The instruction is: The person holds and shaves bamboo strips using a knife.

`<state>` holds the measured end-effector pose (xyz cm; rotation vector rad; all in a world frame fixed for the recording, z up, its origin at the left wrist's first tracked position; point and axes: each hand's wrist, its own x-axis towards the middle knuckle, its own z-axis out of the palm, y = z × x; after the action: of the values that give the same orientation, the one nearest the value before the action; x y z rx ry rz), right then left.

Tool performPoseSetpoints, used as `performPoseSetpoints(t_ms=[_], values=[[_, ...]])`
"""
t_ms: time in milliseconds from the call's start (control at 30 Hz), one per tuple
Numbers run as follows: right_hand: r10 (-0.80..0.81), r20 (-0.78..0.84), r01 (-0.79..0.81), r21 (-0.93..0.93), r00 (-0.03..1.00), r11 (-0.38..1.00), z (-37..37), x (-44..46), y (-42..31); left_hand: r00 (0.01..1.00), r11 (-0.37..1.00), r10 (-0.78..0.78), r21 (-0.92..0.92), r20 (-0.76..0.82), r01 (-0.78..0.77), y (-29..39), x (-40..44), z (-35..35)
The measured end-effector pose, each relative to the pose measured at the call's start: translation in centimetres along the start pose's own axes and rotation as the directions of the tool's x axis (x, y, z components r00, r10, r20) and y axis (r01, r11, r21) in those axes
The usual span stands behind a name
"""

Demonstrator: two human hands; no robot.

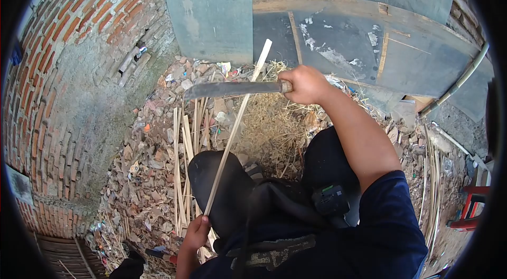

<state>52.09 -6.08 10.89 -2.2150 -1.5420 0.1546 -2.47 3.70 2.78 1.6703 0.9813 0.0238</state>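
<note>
My right hand (305, 84) is closed around the wooden handle of a machete (232, 89). Its long dark blade points left and crosses over a pale strip of split bamboo (231, 144). Whether blade and strip touch, I cannot tell. Down at the lower left, my left hand (197, 230) grips the near end of that strip. The strip slants up past my left knee, its far end beyond the blade. Several more bamboo strips (178, 173) lie on the rubble beside my left leg. Thin shavings (277, 126) cover the ground in front of my knees.
A worn brick wall (66, 83) rises on the left. Grey panels (211, 12) and a dark wooden board (338, 41) stand ahead. Broken rubble (140, 173) surrounds me. On the right are further strips (434, 189), a bamboo pole (459, 79) and a red metal object (469, 209).
</note>
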Motion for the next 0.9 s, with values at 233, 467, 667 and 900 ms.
performPoseSetpoints(t_ms=[233, 467, 667, 900], values=[[0.096, 0.178, -0.082, -0.085, 0.979, 0.993, 1.3, 1.4, -0.6, 0.989, 0.98, 0.115, 0.174, -0.088, -0.099, -1.1, -0.1, 0.3], [0.224, 0.135, -0.216, -0.071, 0.965, 0.974, 2.1, 1.8, 1.1, 1.0, 0.997, 0.0, 0.076, -0.002, 0.0, 1.1, 0.3, -0.4], [-0.029, 0.312, 0.106, -0.232, 0.95, 0.967, 1.9, 1.1, -2.8, 1.0, 1.0, -0.007, 0.017, 0.029, 0.007, 0.0, 0.8, -0.4], [0.454, -0.094, -0.445, 0.106, 0.886, 0.889, 4.6, 3.1, 6.8, 0.993, 0.975, 0.107, 0.201, -0.051, -0.095, -0.5, 0.3, -0.3]])
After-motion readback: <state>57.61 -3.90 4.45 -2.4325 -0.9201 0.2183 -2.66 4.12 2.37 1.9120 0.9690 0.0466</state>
